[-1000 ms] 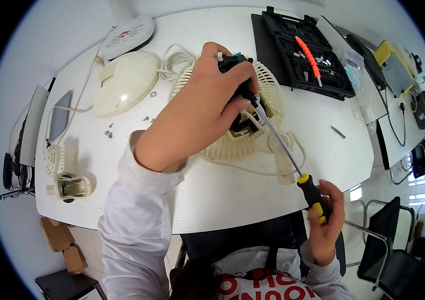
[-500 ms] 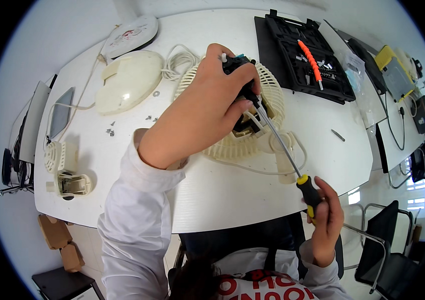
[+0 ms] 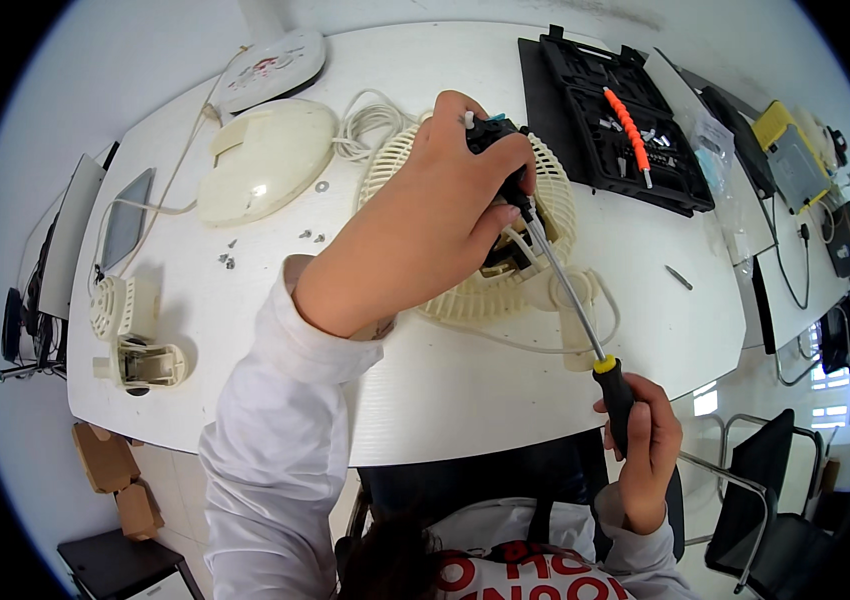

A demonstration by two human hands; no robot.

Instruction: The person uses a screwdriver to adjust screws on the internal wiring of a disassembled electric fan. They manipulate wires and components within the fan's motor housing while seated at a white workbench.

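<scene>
My left hand (image 3: 445, 195) is closed around a black motor-like unit (image 3: 491, 133) above a round cream fan grille (image 3: 555, 165). Low in front of it, my right hand (image 3: 648, 435) grips the black and yellow handle of a long screwdriver (image 3: 572, 295). The shaft slants up and left, its tip reaching the underside of the black unit by my left thumb. Whether the tip sits in a screw is hidden. A cream stem (image 3: 575, 325) with a pale cable lies beside the grille, nearer to me.
Loose screws (image 3: 228, 262) and a washer (image 3: 322, 186) lie left of the grille. Beyond them are a cream cover (image 3: 265, 165) and a round white base (image 3: 270, 72). Cream housing parts (image 3: 150, 365) stand at the left edge. An open black tool case (image 3: 635, 130) sits back right.
The screwdriver handle has turned in my right hand, so its yellow stripe no longer shows. My left hand still holds the black unit. The whole view has shifted slightly.
</scene>
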